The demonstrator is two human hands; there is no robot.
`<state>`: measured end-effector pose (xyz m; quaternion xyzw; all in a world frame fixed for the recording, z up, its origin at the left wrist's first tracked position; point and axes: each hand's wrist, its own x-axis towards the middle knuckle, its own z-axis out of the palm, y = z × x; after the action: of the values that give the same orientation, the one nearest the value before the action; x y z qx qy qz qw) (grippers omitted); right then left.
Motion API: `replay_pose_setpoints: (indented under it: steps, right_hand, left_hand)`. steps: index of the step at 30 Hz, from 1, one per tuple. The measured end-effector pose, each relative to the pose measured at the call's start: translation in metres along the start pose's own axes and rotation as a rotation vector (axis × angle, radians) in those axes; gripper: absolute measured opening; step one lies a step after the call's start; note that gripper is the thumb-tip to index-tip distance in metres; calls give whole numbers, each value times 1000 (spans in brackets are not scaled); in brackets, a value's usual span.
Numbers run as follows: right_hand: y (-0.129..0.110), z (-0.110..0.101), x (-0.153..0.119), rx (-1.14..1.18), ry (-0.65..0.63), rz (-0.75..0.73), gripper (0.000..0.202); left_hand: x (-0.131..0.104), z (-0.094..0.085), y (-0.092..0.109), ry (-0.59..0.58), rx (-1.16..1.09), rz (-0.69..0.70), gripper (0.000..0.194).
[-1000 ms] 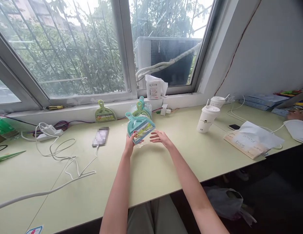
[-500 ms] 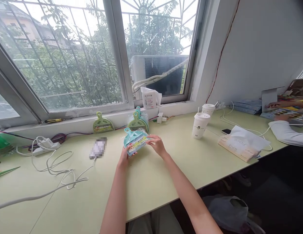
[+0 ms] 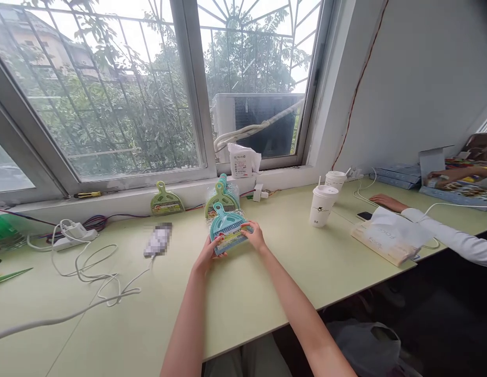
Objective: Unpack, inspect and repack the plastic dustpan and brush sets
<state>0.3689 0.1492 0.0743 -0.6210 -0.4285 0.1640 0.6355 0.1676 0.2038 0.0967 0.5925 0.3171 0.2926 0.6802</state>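
Observation:
Between my two hands is a small blue dustpan and brush set (image 3: pixel 228 228) with a printed label and clear wrap, its handle loop tilted up and away. My left hand (image 3: pixel 207 253) grips its lower left corner, thumb on the front and fingers underneath. At its right edge, my right hand (image 3: pixel 254 236) is closed with thumb and fingers on the label side. Just behind stands a row of similar wrapped sets, a green dustpan (image 3: pixel 220 198) at the front. Another green dustpan (image 3: pixel 165 201) leans against the sill to the left.
White cables (image 3: pixel 105 277) and a power strip (image 3: pixel 75 240) lie left, beside a blurred-out object (image 3: pixel 158 240). Paper cups (image 3: pixel 322 205) and a tissue pack (image 3: pixel 388 238) stand right. A co-worker's hand (image 3: pixel 388 201) rests near open boxes (image 3: pixel 437 170). The table's front edge (image 3: pixel 306 315) is close.
The blue dustpan set has shifted slightly right and turned more upright, with both hands on it. The co-worker's arm has reached left across the table.

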Motion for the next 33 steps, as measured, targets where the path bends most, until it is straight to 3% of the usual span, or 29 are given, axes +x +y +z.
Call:
replay_pose_setpoints:
  steps: [4,8,11,13,16,18,21,23,26,29,33]
  right_hand:
    - [2,1,0,113,3,106,21]
    - [5,0,1,182,141,135,23]
    - [5,-2,1,232,181,132,23]
    - [3,-2,1,273,156,120,24]
    - [-4,-1,-2,350,82,76,29]
    - [-9,0,-4,394,46,45,46]
    - [-11,0,-4,424,32,51,78]
    - [-8,-1,-2,417,11,81,85]
    - [-3,-2,0,358,-79,105,70]
    - [1,-1,-3,216,-79,55,43]
    - [2,9,-14,30,-133,-35,36]
  left_hand:
    - [-5,8,8,70,11,31,82]
    - [-9,13,12,57,3,172,101]
    - [-2,12,5,2,102,259,72]
    - [6,9,-2,54,151,298,47]
    - [16,7,-10,171,123,367,40]
    - [17,5,-12,236,70,402,51]
    - [15,0,-10,319,-13,342,86]
    - [15,-5,-9,323,-46,284,91]
    - [17,-11,-12,297,-38,313,64]
    - [17,-18,-17,347,27,346,46]
    - [9,-39,-19,354,168,363,32]
